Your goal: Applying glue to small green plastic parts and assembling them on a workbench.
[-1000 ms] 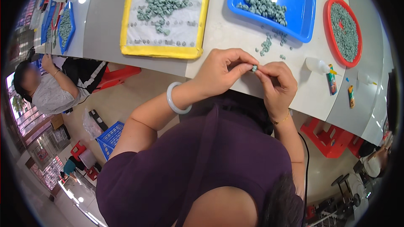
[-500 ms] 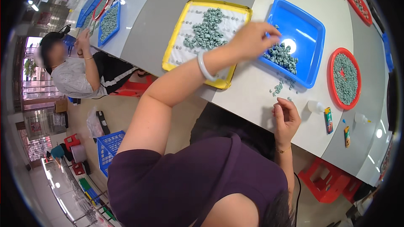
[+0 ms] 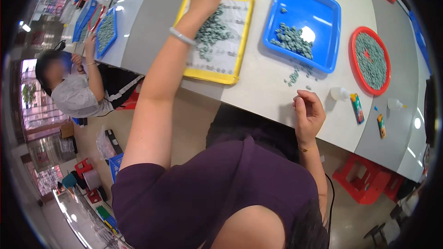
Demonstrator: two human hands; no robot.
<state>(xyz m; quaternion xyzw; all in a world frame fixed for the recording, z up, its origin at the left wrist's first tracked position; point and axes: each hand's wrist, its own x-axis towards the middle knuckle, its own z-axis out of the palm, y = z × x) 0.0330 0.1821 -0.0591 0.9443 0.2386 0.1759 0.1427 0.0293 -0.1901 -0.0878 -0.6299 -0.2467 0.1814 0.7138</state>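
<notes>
My left hand (image 3: 207,1), with a white bangle at its wrist, is over the far edge of a yellow-rimmed tray (image 3: 210,77). Its thumb and fingers are pinched together; what lies between them is too small to make out. Small green stone-like pieces (image 3: 212,34) lie heaped on the tray's white printed lining. By the table's near edge, my right hand (image 3: 310,117) is closed with fingers curled toward the thumb, and anything inside it is hidden. Loose green pieces (image 3: 293,77) are scattered just beyond it, beside a blue tray (image 3: 323,62) holding another pile (image 3: 294,41).
To the right stand a red round tray (image 3: 354,64) of green pieces, a white squeeze bottle (image 3: 339,94) and a colourful small packet (image 3: 356,109). A second small bottle (image 3: 395,104) lies farther right. Another person (image 3: 76,92) sits at the left; a red stool (image 3: 362,180) is below the table.
My left hand has moved from the blue tray's near left corner to the far edge of the yellow-rimmed tray. My right hand stays near the table edge. The whole view has shifted slightly.
</notes>
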